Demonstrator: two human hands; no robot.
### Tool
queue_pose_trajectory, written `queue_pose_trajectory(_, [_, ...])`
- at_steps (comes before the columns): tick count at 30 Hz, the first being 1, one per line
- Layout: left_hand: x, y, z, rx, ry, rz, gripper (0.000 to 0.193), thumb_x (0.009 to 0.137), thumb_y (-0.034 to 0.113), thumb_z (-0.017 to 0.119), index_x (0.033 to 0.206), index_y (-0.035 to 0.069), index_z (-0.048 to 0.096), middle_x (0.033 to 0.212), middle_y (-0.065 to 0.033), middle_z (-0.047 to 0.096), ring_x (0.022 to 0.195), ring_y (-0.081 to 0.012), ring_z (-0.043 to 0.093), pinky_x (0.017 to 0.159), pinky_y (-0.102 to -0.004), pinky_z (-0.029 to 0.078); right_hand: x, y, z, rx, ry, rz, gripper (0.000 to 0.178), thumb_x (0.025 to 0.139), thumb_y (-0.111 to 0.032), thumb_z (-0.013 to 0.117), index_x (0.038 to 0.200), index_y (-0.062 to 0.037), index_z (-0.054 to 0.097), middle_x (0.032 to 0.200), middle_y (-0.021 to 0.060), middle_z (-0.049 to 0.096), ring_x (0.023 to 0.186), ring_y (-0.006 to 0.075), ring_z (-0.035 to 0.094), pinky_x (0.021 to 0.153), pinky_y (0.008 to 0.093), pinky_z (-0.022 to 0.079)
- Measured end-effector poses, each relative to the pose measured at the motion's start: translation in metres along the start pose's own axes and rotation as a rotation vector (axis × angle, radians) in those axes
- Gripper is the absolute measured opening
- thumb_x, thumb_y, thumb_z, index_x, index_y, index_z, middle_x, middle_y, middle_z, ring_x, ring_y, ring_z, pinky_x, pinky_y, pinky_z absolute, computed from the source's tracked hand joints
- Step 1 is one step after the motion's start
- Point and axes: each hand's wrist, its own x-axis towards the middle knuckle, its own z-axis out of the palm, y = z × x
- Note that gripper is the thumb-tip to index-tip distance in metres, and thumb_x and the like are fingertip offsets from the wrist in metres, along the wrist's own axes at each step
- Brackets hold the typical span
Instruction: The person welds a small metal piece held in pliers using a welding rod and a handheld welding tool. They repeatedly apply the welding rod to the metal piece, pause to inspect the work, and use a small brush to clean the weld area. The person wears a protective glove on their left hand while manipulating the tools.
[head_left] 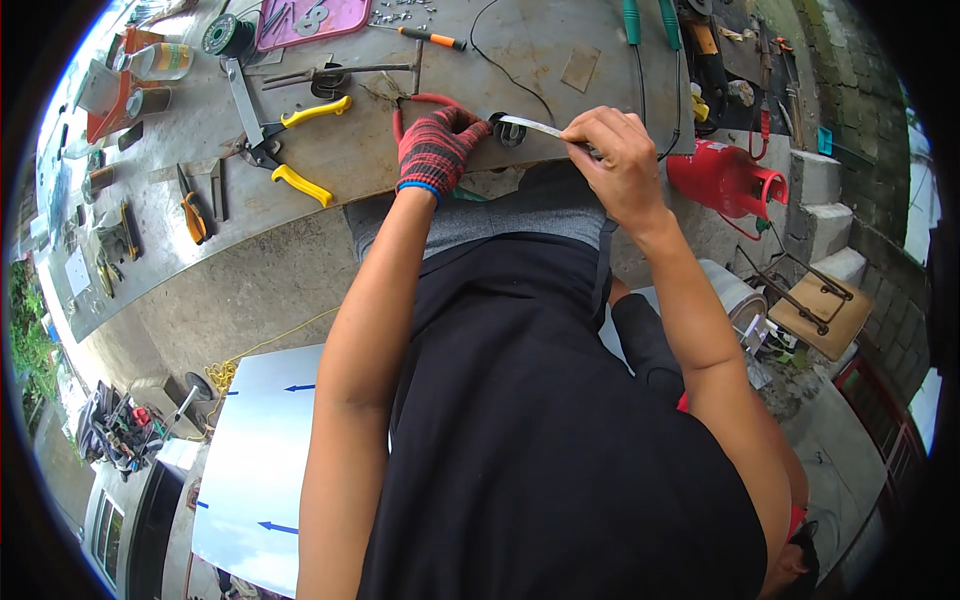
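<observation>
My left hand (437,152), in a red and black knit glove, is closed at the table's near edge. Its fingertips meet the dark, curled end of a thin metal strip (535,124). Bare, my right hand (618,150) pinches the strip's other end between thumb and fingers. Under the strip is a small grey coil (512,136); whether it is part of the strip I cannot tell. Red-handled pliers (432,98) lie spread beside the glove, which partly hides their handles. Yellow-handled snips (268,145) rest farther left, jaws away from me.
Orange-handled pliers (195,210), a wire spool (228,36), a pink tray (315,22) and an orange screwdriver (432,38) lie on the metal table (350,150). A T-shaped metal rod (345,72) lies behind the snips. Beyond the table's right edge, a red gas cylinder (722,180) lies tilted.
</observation>
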Motion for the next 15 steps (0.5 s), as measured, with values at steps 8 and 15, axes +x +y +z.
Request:
queue_pose_trajectory(8, [0.0006, -0.0009, 0.0008, 0.004, 0.005, -0.001, 0.042, 0.093, 0.051, 0.07, 0.113, 0.015, 0.081, 0.103, -0.0117, 0.08, 0.103, -0.028, 0.074, 0.12, -0.04, 0.029, 0.0018, 0.0015, 0.001, 0.008, -0.025, 0.047, 0.015, 0.077, -0.002, 0.079, 0.087, -0.0081, 0.068, 0.086, 0.0027, 0.068, 0.084, 0.0222, 0.067, 0.077, 0.0359, 0.045])
queue_pose_trajectory(15, [-0.002, 0.0032, -0.0009, 0.036, 0.022, 0.022, 0.041, 0.092, 0.05, 0.071, 0.11, 0.014, 0.081, 0.101, -0.0123, 0.08, 0.101, -0.0283, 0.075, 0.119, -0.0383, 0.031, 0.004, 0.0005, -0.0012, -0.004, -0.026, 0.045, 0.016, 0.077, -0.002, 0.079, 0.087, -0.0081, 0.069, 0.087, 0.0031, 0.068, 0.084, 0.0226, 0.067, 0.078, 0.036, 0.046])
